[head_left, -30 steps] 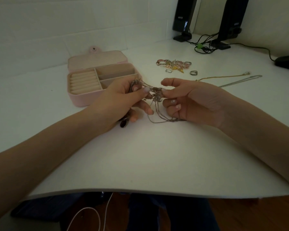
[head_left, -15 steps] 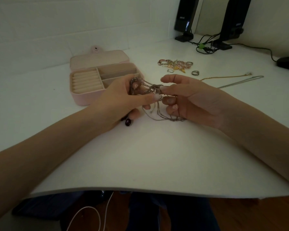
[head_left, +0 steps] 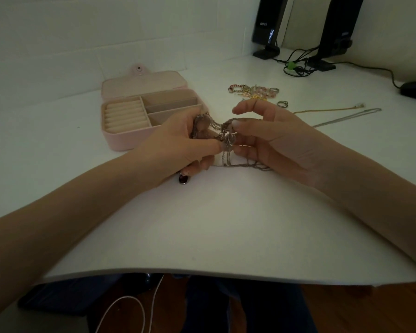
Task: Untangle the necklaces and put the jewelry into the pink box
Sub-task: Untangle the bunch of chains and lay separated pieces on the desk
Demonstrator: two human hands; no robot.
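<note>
Both hands, left hand (head_left: 178, 138) and right hand (head_left: 269, 138), pinch the tangled necklaces (head_left: 222, 134). Hard pulling could tighten the knot. Dark pendant (head_left: 183, 179) may snag.

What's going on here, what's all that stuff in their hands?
A person is picking apart a knot of tangled silver necklaces. The left hand grips one side of the bundle and the right hand pinches the other, just above the white table. The pink box sits open with nothing visible in its compartments. Two straightened chains and a small pile of rings and bracelets wait further back.
</note>
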